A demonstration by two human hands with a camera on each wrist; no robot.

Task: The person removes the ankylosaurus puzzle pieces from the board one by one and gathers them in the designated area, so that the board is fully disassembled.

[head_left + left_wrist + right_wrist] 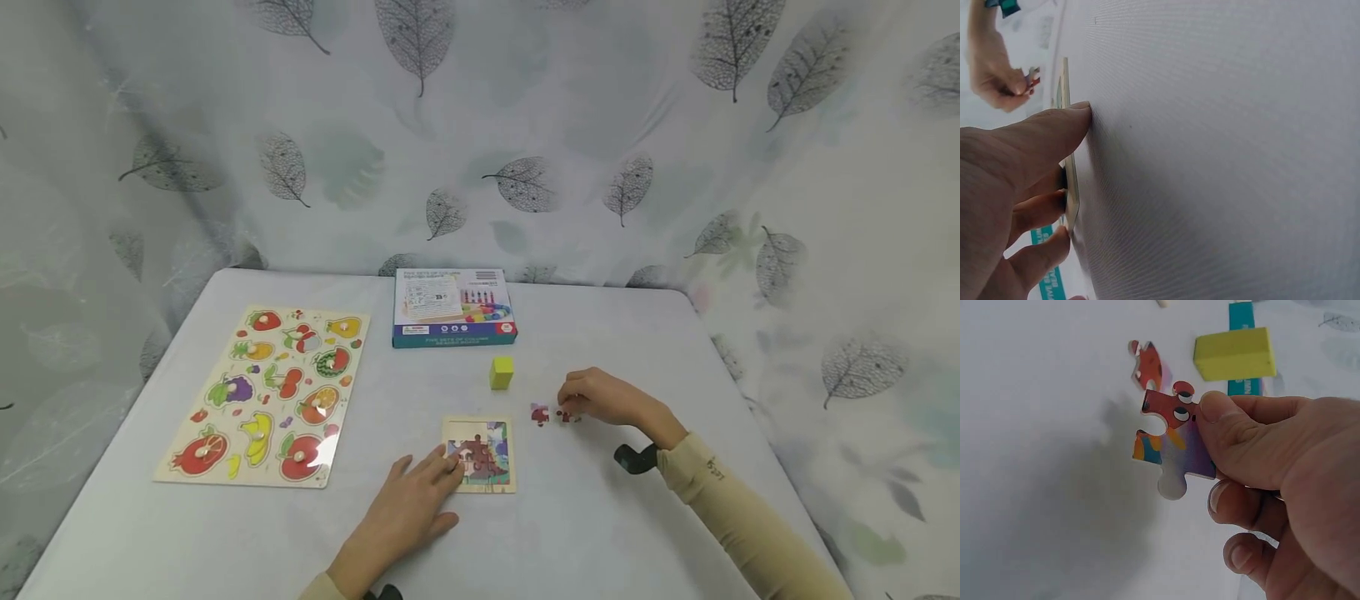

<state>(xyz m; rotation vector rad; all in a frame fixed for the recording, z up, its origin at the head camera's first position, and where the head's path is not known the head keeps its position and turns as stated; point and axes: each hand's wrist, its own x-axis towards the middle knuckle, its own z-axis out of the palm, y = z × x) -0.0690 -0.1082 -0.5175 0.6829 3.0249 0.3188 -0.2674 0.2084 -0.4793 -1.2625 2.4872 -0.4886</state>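
My right hand (600,397) pinches a jigsaw piece (1175,444) between thumb and fingers, just above the table. The piece shows white eyes on red, with purple and a bit of blue. Beside it on the table lies another loose jigsaw piece (539,413), red and purple. My left hand (408,502) rests at the left side of a small wooden puzzle tray (467,429), fingers reaching over its edge. In the left wrist view, the thumb tip touches the cloth by the tray's edge (1065,75). Joined pieces fill part of the tray, some hidden under the fingers.
A yellow block (502,373) stands behind the tray. Farther back lies a flat boxed set (454,308) with a teal edge. On the left is a large fruit peg board (262,396). A leaf-patterned curtain (465,125) hangs behind the white table.
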